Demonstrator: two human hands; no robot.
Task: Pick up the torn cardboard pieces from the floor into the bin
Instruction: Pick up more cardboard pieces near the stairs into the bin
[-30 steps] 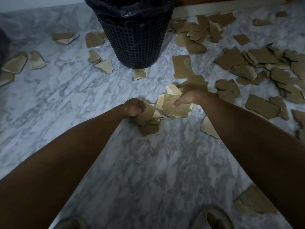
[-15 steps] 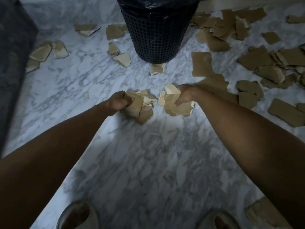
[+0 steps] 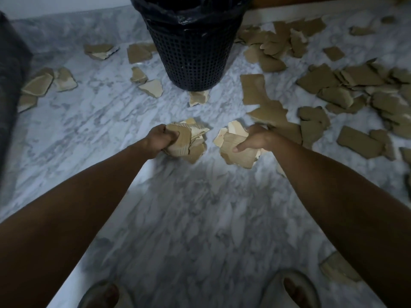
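My left hand (image 3: 163, 138) grips a bunch of torn cardboard pieces (image 3: 191, 141) above the marble floor. My right hand (image 3: 255, 137) holds a second bunch of cardboard pieces (image 3: 235, 150), thumb pressed on top. Straight ahead stands the black mesh bin (image 3: 191, 54) with a black liner, its mouth partly cut off by the top edge of the view. Several loose cardboard pieces (image 3: 355, 85) lie scattered on the floor to the right of the bin, and a few more cardboard pieces (image 3: 64, 81) lie to its left.
A dark object (image 3: 11, 85) stands along the left edge. A pale skirting board (image 3: 289, 13) runs behind the bin at the top right. My two slippered feet (image 3: 298, 287) show at the bottom. One cardboard scrap (image 3: 338, 267) lies near my right foot.
Both hands have lifted their bunches and drawn apart. The view has moved closer to the bin, which now shows more of its liner.
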